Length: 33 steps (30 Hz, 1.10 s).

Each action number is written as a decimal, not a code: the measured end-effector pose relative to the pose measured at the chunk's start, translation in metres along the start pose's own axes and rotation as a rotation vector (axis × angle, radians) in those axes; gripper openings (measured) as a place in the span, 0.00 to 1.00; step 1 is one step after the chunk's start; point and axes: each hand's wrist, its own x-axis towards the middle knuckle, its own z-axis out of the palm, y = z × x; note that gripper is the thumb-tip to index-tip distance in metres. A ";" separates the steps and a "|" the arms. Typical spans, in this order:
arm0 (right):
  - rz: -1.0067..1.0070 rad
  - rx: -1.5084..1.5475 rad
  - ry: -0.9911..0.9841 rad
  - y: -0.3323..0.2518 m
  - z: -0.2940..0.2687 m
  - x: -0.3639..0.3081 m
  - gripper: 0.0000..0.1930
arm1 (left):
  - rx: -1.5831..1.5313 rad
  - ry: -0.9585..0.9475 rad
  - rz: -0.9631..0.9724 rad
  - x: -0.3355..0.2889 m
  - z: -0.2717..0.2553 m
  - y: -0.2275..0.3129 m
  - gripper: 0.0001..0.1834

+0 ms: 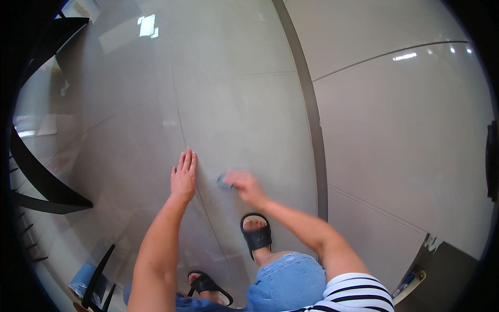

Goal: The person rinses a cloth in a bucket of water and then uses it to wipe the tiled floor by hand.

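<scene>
My left hand (184, 179) lies flat on the glossy pale floor tile (234, 114), fingers stretched out, right by a dark joint line between tiles. My right hand (248, 188), blurred by motion, is closed on a small grey-blue wiping cloth (224, 181), held down at the floor a little to the right of the left hand. Whether the cloth is folded or a pad is too blurred to tell. Faint specks show on the tile just below it.
I crouch with black slide sandals (256, 234) close below my right hand. Along the right runs a grey base strip (312, 114) under pale cabinet fronts (395, 130). Dark curved furniture legs (47, 182) stand at left. A blue-and-clear bag (86, 281) sits lower left.
</scene>
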 end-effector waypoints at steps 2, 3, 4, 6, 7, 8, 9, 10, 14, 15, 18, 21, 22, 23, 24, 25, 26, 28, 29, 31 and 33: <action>0.033 -0.139 0.258 0.038 -0.054 0.035 0.23 | 0.027 -0.023 0.005 -0.003 -0.006 0.003 0.48; 0.172 -0.077 0.382 0.049 -0.083 0.047 0.22 | 0.050 -0.029 -0.003 -0.005 -0.007 0.002 0.48; 0.268 -0.114 0.472 0.061 -0.115 0.051 0.23 | 0.067 -0.035 0.000 -0.005 -0.008 0.004 0.49; 0.300 -0.437 0.593 0.090 -0.136 0.032 0.25 | 0.070 -0.045 0.013 0.001 -0.005 0.010 0.53; 0.329 -0.455 0.628 0.098 -0.132 0.023 0.25 | 0.070 -0.045 0.013 0.004 -0.005 0.014 0.56; 0.357 -0.459 0.655 0.094 -0.121 0.019 0.25 | 0.073 -0.059 0.005 0.004 -0.008 0.014 0.59; 0.252 -0.457 0.637 0.087 -0.095 0.009 0.25 | 0.075 -0.071 0.001 0.004 -0.013 0.016 0.62; 0.171 -0.400 0.632 0.076 -0.061 0.001 0.25 | 0.083 -0.088 -0.002 0.002 -0.015 0.017 0.65; 0.070 -0.111 0.158 -0.005 0.055 -0.047 0.23 | 0.089 -0.041 -0.001 -0.003 -0.003 0.001 0.74; 0.038 -0.110 0.030 -0.016 0.063 -0.054 0.22 | 0.080 -0.028 0.003 -0.002 -0.001 0.000 0.74; -0.013 -0.017 0.152 -0.011 0.039 -0.038 0.21 | 0.038 0.029 0.063 -0.001 0.009 -0.018 0.72; 0.206 -0.241 0.585 0.022 -0.032 -0.026 0.20 | 0.035 0.008 0.088 -0.005 -0.001 -0.020 0.70; 0.378 -0.195 0.775 0.043 -0.051 -0.038 0.22 | 0.030 -0.006 0.105 -0.003 -0.005 -0.006 0.69; 0.535 -0.133 0.962 0.054 -0.055 -0.038 0.24 | 0.025 -0.024 0.105 -0.001 -0.009 0.001 0.69; 0.468 -0.135 0.942 0.060 -0.045 -0.044 0.24 | 0.018 -0.041 0.107 0.000 -0.013 0.008 0.68; 0.402 -0.122 0.915 0.053 -0.014 -0.046 0.25 | 0.019 -0.061 0.096 0.001 -0.015 0.005 0.68; 0.335 -0.111 0.884 0.042 0.020 -0.050 0.26 | 0.029 -0.052 0.097 0.000 -0.013 0.000 0.67; 0.232 -0.276 0.663 -0.015 0.099 -0.055 0.24 | 0.047 -0.042 0.090 -0.004 -0.005 -0.017 0.65; 0.319 -0.184 0.544 -0.028 0.137 -0.072 0.25 | 0.029 -0.021 0.138 -0.003 -0.004 -0.016 0.63; 0.206 0.053 0.245 -0.079 0.170 -0.067 0.26 | 0.084 0.054 0.204 -0.012 0.020 -0.060 0.62; 0.143 0.049 0.337 -0.071 0.149 -0.052 0.26 | 0.052 0.074 0.188 -0.025 0.032 -0.075 0.63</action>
